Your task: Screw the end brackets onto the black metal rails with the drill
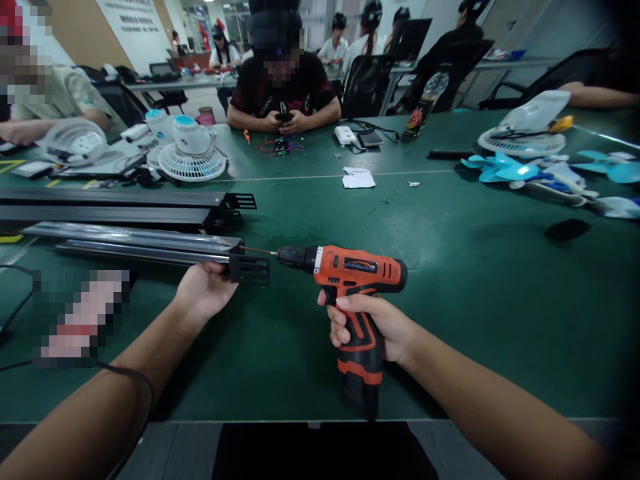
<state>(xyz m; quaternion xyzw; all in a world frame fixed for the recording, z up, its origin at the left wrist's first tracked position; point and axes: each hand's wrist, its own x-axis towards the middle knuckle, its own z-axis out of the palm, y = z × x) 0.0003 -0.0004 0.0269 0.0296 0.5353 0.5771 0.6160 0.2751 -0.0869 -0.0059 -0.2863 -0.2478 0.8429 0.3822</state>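
Note:
My right hand [373, 327] is wrapped round the grip of an orange and black cordless drill [357, 270]. The drill points left, and its thin bit reaches the end of a long black metal rail [150, 250] lying on the green table [450, 300]. At that end of the rail sits a black slotted bracket [250, 269]. My left hand [205, 290] grips the rail just left of the bracket, fingers curled under it.
Two more black rails [115, 207] lie further back on the left. Small white fans [193, 153] and fan parts [525, 133] stand at the far left and right. A person in a black shirt [285, 87] sits opposite; other people work behind. Paper scraps [357, 179] lie mid-table.

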